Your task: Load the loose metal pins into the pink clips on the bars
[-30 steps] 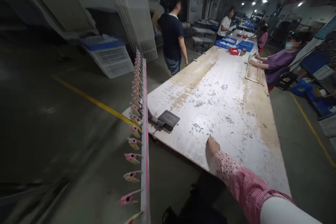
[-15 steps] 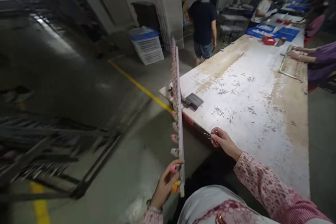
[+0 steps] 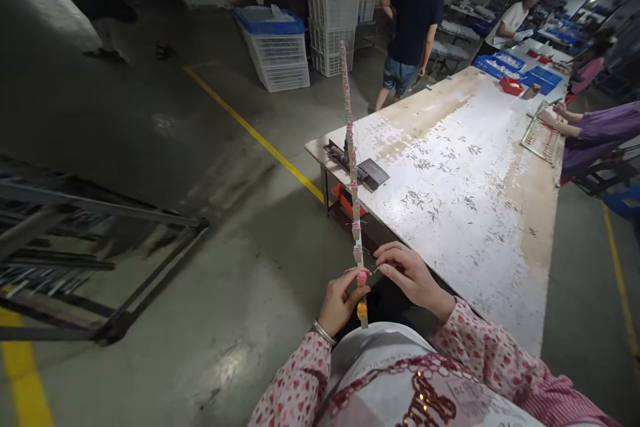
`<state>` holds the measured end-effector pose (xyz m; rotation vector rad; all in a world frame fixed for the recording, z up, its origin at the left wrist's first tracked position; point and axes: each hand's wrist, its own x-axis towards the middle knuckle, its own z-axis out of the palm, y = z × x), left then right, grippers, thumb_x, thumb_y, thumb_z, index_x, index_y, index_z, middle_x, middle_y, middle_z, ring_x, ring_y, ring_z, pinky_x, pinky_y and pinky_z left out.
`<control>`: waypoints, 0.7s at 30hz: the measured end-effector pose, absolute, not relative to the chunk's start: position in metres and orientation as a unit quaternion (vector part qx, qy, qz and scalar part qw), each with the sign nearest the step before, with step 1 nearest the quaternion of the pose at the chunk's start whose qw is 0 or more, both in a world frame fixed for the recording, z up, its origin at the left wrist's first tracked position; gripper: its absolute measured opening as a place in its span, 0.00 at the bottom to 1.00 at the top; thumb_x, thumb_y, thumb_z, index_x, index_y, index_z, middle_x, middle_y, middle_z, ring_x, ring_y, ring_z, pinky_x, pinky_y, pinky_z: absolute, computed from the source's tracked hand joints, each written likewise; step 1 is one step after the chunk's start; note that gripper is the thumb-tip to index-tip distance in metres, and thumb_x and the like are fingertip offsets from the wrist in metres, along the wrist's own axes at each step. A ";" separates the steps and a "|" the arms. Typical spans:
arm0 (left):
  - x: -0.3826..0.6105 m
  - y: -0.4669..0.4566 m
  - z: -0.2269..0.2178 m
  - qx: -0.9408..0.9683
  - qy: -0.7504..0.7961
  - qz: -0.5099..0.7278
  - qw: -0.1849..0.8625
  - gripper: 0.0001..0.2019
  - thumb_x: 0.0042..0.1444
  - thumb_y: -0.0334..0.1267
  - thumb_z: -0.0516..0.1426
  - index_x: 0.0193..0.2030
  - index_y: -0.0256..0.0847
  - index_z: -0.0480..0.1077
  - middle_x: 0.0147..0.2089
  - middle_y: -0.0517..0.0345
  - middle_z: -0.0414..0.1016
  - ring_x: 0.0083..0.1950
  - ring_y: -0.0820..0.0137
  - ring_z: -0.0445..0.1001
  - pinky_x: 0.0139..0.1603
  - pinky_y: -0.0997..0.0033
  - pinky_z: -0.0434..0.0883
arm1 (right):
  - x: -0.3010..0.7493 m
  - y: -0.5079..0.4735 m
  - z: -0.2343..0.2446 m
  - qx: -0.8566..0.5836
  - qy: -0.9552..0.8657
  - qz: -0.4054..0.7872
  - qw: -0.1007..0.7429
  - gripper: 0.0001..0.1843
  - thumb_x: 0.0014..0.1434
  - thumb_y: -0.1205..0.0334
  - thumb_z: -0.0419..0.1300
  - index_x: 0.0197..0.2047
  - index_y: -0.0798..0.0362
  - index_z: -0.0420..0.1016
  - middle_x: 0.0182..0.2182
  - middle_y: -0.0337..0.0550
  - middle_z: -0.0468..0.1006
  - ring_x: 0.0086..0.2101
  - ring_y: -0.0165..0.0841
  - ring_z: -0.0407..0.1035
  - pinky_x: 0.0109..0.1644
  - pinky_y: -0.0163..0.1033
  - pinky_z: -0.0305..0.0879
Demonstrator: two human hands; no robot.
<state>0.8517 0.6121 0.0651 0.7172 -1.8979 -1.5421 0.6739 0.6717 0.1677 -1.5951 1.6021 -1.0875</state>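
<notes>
My left hand (image 3: 341, 300) is closed around the lower end of a long thin rack (image 3: 351, 167) that stands upright in front of me, edge on, with several small pink and orange clips along it. My right hand (image 3: 407, 271) is pinched on thin metal pins right beside the rack's lower clips, just off the near corner of the long white worktable (image 3: 505, 227). Loose metal pins (image 3: 425, 199) lie scattered over the tabletop.
A dark flat plate (image 3: 373, 173) lies at the table's near left corner. A person in a dark shirt (image 3: 413, 20) stands at the table's far left; other people work along the right side. White crates (image 3: 277, 47) and a metal frame (image 3: 100, 227) stand on the floor to the left.
My right hand has left the table with some pins and come to the rack. The rack has turned edge on and my view has swung left.
</notes>
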 end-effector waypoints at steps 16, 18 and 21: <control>0.849 0.608 0.063 0.275 -0.776 -0.454 0.341 0.17 0.61 0.47 0.55 0.50 0.40 0.74 0.45 0.48 0.80 0.46 0.59 0.78 0.48 0.58 0.72 | 0.690 0.658 0.181 -0.731 0.585 -0.296 0.187 0.10 0.67 0.61 0.49 0.42 0.52 0.71 0.34 0.45 0.75 0.34 0.31 0.69 0.38 0.35 0.65; 0.850 0.608 0.062 0.276 -0.776 -0.454 0.340 0.17 0.61 0.47 0.55 0.50 0.39 0.74 0.45 0.47 0.80 0.46 0.58 0.78 0.48 0.58 0.72 | 0.691 0.658 0.183 -0.743 0.577 -0.285 0.186 0.10 0.67 0.62 0.49 0.43 0.52 0.71 0.35 0.45 0.74 0.35 0.31 0.69 0.39 0.35 0.65; 0.850 0.608 0.058 0.278 -0.774 -0.457 0.338 0.16 0.60 0.45 0.56 0.50 0.39 0.74 0.46 0.47 0.80 0.46 0.58 0.77 0.49 0.57 0.71 | 0.692 0.657 0.183 -0.750 0.569 -0.278 0.192 0.10 0.67 0.63 0.49 0.43 0.52 0.71 0.36 0.45 0.74 0.37 0.30 0.69 0.40 0.35 0.66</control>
